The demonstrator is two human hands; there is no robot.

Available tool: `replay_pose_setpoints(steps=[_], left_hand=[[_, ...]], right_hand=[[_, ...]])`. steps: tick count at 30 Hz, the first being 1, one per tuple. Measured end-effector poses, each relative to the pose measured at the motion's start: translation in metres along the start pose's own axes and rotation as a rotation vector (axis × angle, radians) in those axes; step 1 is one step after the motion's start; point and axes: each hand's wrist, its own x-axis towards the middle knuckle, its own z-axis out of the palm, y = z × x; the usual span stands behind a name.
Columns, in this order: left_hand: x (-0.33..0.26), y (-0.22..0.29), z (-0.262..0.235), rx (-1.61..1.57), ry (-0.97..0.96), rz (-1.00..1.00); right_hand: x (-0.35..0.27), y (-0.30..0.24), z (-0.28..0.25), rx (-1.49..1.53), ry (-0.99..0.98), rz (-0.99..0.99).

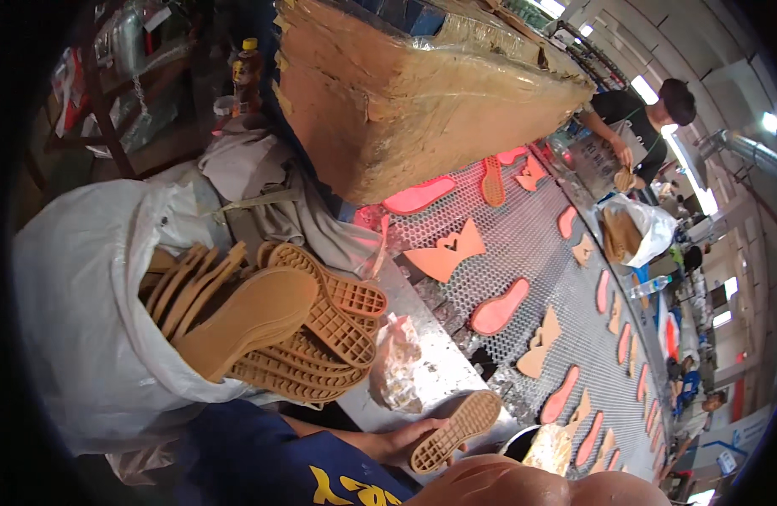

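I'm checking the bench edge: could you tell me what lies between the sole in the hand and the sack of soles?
In the head view, a crumpled clear plastic bag lies on the metal ledge between the held sole and the white sack.

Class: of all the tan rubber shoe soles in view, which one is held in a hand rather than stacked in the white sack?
The single tan sole at the bottom, gripped by the left hand beside the conveyor, tread side up.

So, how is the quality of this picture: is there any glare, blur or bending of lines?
In the head view, ceiling lights at upper right are blown out to white; the mesh conveyor curves strongly toward the rim, with black fisheye corners; the forearm at the bottom edge is too close and blurred, while the left hand holding a tan sole stays fairly sharp.
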Motion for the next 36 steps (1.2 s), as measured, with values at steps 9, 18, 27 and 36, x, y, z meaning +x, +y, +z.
replay_pose_setpoints(steps=[9,18,27,36], left_hand=[[0.003,0.001,0.006,-0.032,0.051,-0.030],[0.014,0.000,0.000,0.002,0.070,-0.033],[0.002,-0.004,0.013,0.089,0.074,0.020],[0.002,-0.009,0.009,0.065,0.038,0.041]], right_hand=[[-0.007,0.001,-0.003,-0.052,-0.036,0.017],[0.002,0.003,-0.006,-0.013,-0.007,0.022],[-0.005,-0.001,-0.026,0.034,-0.063,0.033],[0.009,-0.011,-0.055,0.051,-0.164,-0.034]])
